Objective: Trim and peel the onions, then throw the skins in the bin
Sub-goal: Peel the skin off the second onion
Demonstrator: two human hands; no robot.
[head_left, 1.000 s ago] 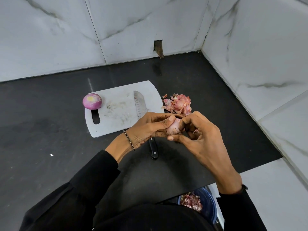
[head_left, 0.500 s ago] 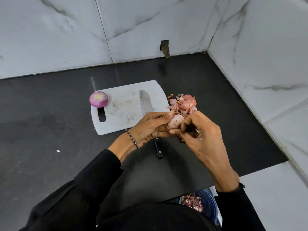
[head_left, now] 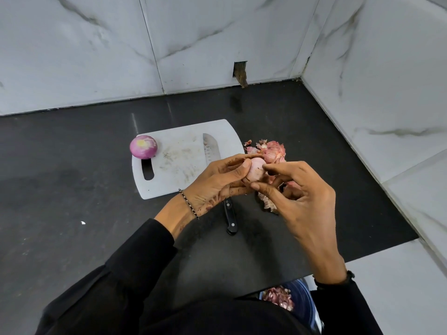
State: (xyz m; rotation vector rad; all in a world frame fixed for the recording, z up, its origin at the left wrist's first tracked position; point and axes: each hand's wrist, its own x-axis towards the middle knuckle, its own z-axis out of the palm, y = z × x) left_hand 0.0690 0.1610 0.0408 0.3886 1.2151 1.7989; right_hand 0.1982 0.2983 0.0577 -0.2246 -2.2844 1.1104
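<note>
My left hand (head_left: pixel 217 180) grips a small pale pink onion (head_left: pixel 256 169) above the right end of the white cutting board (head_left: pixel 174 165). My right hand (head_left: pixel 300 197) touches the onion with thumb and forefinger, and a strip of papery skin (head_left: pixel 267 201) hangs beneath its fingers. A peeled purple onion (head_left: pixel 143 146) sits at the board's left corner. A pile of pink skins (head_left: pixel 272 151) lies on the black counter just right of the board. A knife (head_left: pixel 211 147) rests on the board, its black handle (head_left: pixel 229 218) sticking out below my left hand.
A blue bin (head_left: pixel 302 303) holding onion skins (head_left: pixel 278 297) stands below the counter's front edge, partly hidden by my body. White marble walls (head_left: pixel 375 93) close off the back and right of the counter. A small white scrap (head_left: pixel 83 222) lies on the counter at left.
My right hand has pulled slightly away from the onion, and a loosened strip of skin now hangs under it. More of the bare onion shows between my hands.
</note>
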